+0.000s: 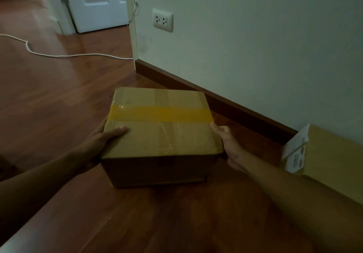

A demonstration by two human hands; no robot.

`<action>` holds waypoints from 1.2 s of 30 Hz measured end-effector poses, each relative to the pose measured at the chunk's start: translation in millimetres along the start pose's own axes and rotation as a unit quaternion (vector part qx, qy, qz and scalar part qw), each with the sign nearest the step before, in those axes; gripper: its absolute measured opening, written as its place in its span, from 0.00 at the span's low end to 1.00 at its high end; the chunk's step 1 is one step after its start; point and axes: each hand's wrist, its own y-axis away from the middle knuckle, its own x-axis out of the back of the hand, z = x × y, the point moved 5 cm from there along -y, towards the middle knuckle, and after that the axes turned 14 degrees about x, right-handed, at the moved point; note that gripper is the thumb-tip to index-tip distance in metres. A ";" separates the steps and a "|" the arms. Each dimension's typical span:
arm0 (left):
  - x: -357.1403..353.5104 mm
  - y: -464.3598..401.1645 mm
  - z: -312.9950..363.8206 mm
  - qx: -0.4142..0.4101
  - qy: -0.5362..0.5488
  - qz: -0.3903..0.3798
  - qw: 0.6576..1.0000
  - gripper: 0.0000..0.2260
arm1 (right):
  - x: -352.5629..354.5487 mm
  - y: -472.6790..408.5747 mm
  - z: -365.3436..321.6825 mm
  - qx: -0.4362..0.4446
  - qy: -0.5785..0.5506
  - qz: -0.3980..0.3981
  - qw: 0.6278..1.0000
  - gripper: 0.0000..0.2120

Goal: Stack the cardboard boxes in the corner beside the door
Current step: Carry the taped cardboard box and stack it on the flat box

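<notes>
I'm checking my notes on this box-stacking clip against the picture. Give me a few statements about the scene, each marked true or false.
1. Both hands are on the taped cardboard box. True: the left hand and the right hand press its opposite sides.
2. The tape across the box top is blue. False: the tape strip is yellow-orange.
3. A plug sits in the wall socket. False: the socket is empty.
4. A white cable lies across the wooden floor. True.
5. A second box with paper labels stands at the right by the wall. True.
</notes>
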 end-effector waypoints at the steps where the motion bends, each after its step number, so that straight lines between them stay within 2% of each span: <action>1: -2.7 2.5 1.9 -0.001 -0.004 -0.002 1.000 0.35 | -1.7 -3.1 -0.3 -0.006 -0.001 -0.003 1.000 0.31; 3: -6.2 4.2 3.4 0.004 -0.021 0.003 1.000 0.43 | -4.9 -5.0 -0.9 -0.011 -0.016 -0.005 1.000 0.37; 7: -18.6 12.0 11.7 -0.011 -0.008 0.036 0.999 0.24 | -0.9 1.0 -9.8 0.014 -0.043 -0.006 0.999 0.39; 15: -69.0 26.0 45.7 -0.027 -0.027 0.003 0.999 0.24 | 53.0 37.5 -36.5 0.048 -0.044 0.067 0.996 0.38; 19: -112.9 36.8 77.5 -0.049 -0.026 -0.032 0.998 0.30 | 97.4 47.5 -90.9 0.096 -0.020 0.096 0.991 0.34; 23: -171.7 46.4 127.0 -0.088 -0.048 -0.063 0.993 0.22 | 152.5 70.3 -140.6 0.133 -0.003 0.146 0.980 0.34; 26: -223.5 55.4 155.9 -0.125 -0.072 -0.095 0.985 0.21 | 191.5 100.2 -174.4 0.166 0.000 0.175 0.971 0.23; 28: -257.6 64.2 167.3 -0.137 -0.088 -0.131 0.978 0.21 | 218.4 122.4 -190.6 0.180 0.004 0.199 0.963 0.22; 32: -325.4 69.9 168.5 -0.149 -0.120 -0.197 0.962 0.30 | 277.6 165.4 -202.2 0.180 0.041 0.258 0.948 0.25; 36: -397.7 68.3 144.3 -0.143 -0.134 -0.255 0.947 0.32 | 335.4 202.8 -191.3 0.163 0.074 0.331 0.926 0.24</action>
